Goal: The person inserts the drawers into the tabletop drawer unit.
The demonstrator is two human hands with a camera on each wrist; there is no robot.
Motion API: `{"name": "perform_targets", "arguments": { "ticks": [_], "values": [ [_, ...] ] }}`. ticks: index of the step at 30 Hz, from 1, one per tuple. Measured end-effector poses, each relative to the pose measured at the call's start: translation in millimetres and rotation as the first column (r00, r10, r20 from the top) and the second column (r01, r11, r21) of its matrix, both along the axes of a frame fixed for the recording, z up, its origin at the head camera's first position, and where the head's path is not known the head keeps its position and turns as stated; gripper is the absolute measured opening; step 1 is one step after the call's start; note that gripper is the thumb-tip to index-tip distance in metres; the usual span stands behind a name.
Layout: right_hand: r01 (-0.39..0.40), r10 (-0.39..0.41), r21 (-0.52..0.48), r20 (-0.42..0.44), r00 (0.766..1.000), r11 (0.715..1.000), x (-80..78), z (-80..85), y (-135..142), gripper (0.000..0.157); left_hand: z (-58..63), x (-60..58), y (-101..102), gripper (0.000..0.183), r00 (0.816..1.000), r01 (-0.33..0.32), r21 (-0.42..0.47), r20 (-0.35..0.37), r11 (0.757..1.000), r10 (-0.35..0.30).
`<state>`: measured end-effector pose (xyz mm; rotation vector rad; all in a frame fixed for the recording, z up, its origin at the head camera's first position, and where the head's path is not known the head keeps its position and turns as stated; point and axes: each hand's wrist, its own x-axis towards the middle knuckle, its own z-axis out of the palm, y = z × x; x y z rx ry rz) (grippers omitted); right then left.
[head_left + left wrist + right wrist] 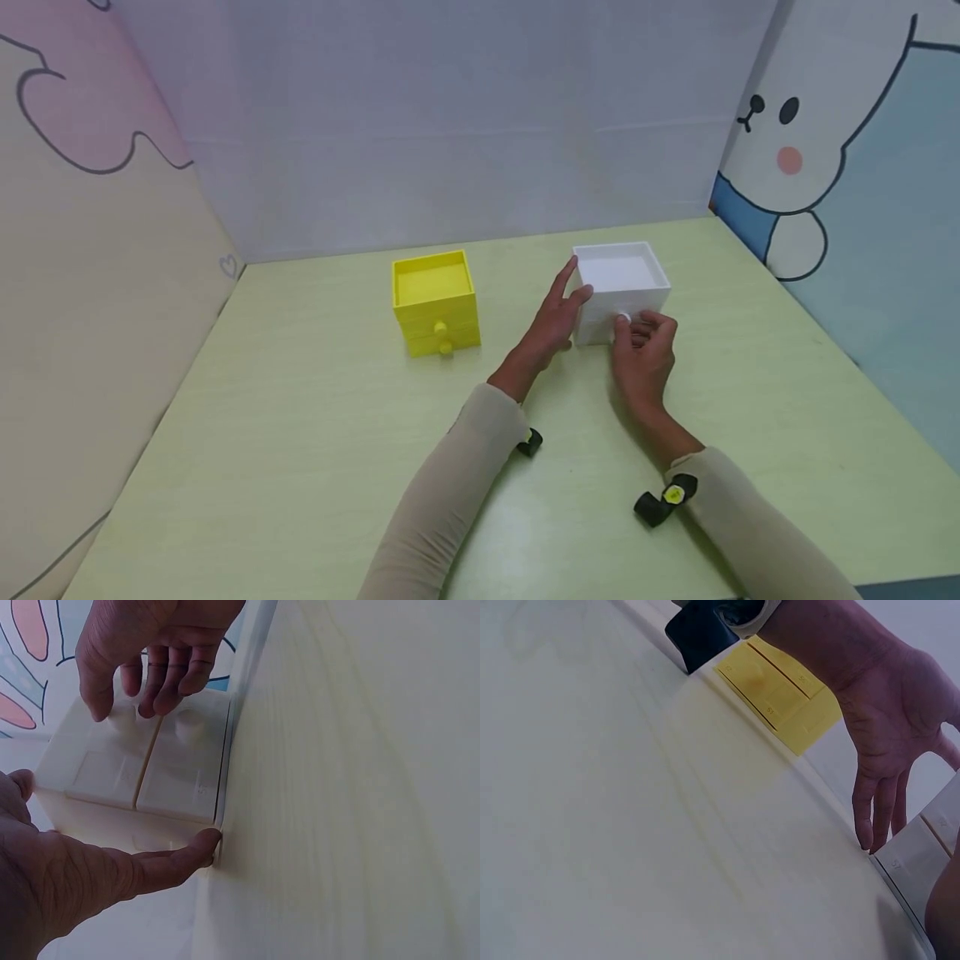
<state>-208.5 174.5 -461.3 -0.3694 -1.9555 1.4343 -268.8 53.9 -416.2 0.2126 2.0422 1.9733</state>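
Observation:
A small white box with two drawers [621, 271] stands on the right half of the table, its shallow top recess facing up. Two round knobs are on its front, one per drawer, and both drawers look closed. My right hand [645, 358] pinches the upper knob [122, 718] between thumb and fingers; the lower knob [190, 726] sits just below, untouched. Along the box's left side lies my left hand [551, 325], fingers extended against the wall and thumb by the top front edge. In the right wrist view the right hand is mostly cut off.
A matching yellow drawer box [435, 283] with two knobs stands to the left, its drawers closed. The pale green table [300, 433] meets a plain back wall [465, 125]. Side panels with cartoon drawings [862, 208] border the table.

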Motion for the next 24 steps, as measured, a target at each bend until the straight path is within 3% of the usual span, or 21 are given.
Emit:
{"name": "perform_targets", "arguments": {
  "ticks": [9,15,19,24],
  "values": [
    [0.028,-0.027,-0.032,0.030,0.999,0.999,1.4,1.0,-1,0.037,-4.5,0.2,-5,0.060,1.000,-0.005,-0.044,-0.001,0.999,0.005],
    [0.021,-0.020,-0.037,0.034,0.999,0.999,2.6,-1.0,0,0.036,-5.8,3.8,-6,0.062,1.000,-0.012,-0.129,-0.002,0.992,0.012],
    [0.030,-0.029,-0.035,0.037,0.999,0.999,2.0,-2.0,0,0.035,-3.9,11.4,-12,0.063,0.999,-0.004,-0.231,-0.036,0.973,-0.005],
    [0.050,-0.050,-0.026,0.019,0.999,0.998,1.8,-1.3,0,0.034,0.5,24.1,-31,0.063,0.992,0.069,-0.373,-0.076,0.925,-0.105]
  ]
}}
